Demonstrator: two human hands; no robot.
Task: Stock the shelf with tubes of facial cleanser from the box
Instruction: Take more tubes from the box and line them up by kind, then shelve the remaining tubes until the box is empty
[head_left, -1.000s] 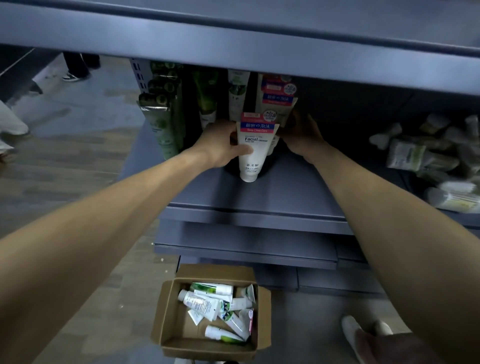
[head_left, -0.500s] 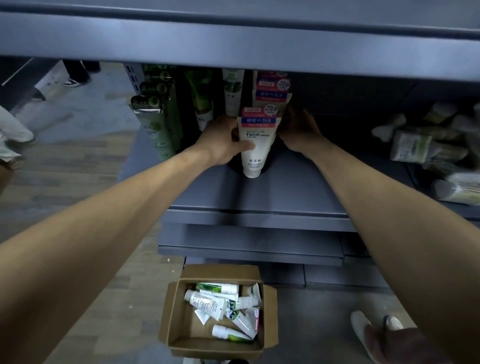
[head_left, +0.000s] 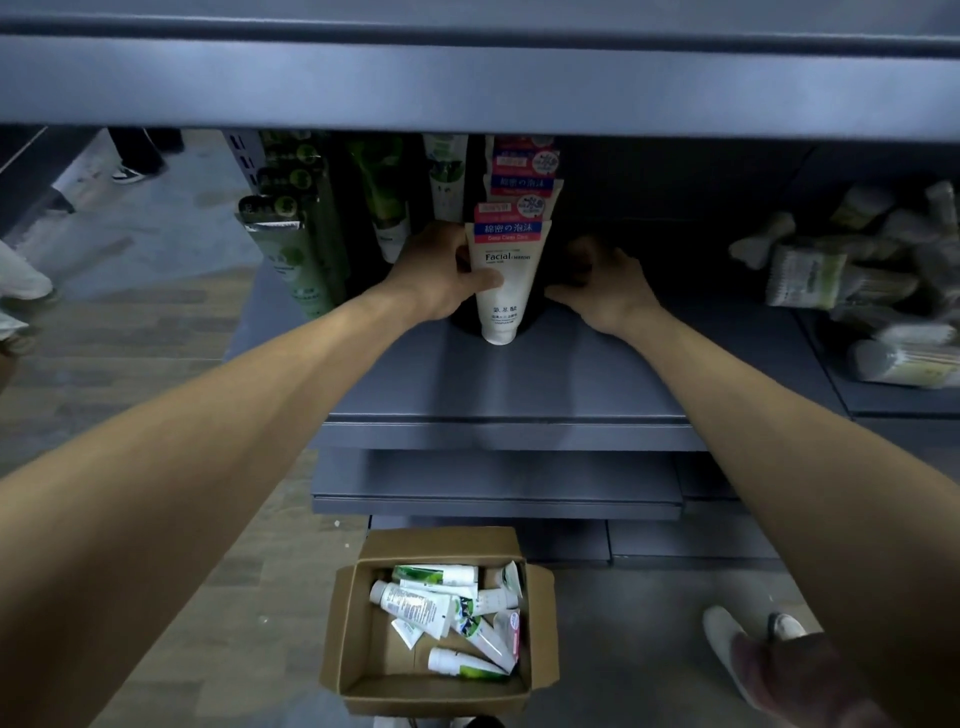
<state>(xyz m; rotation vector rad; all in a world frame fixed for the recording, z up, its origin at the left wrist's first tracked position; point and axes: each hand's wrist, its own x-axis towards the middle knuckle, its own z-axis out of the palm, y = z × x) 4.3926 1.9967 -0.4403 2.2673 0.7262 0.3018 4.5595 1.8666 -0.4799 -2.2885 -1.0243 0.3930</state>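
The left hand (head_left: 436, 275) grips a white tube (head_left: 506, 280) of facial cleanser, thumb across its front, fingers behind it; the tube stands cap down on the grey shelf (head_left: 519, 384), at the front of a row of matching tubes (head_left: 522, 171) with pink and blue bands; the right hand (head_left: 608, 291) rests on the shelf just right of the tube, apart from it, fingers loosely curled in shadow and holding nothing that shows; green tubes (head_left: 296, 249) stand to the left of the row; on the floor below sits an open cardboard box (head_left: 363, 670) with more tubes (head_left: 415, 605) lying loose inside; pale packets (head_left: 831, 275) are heaped on the shelf far right.
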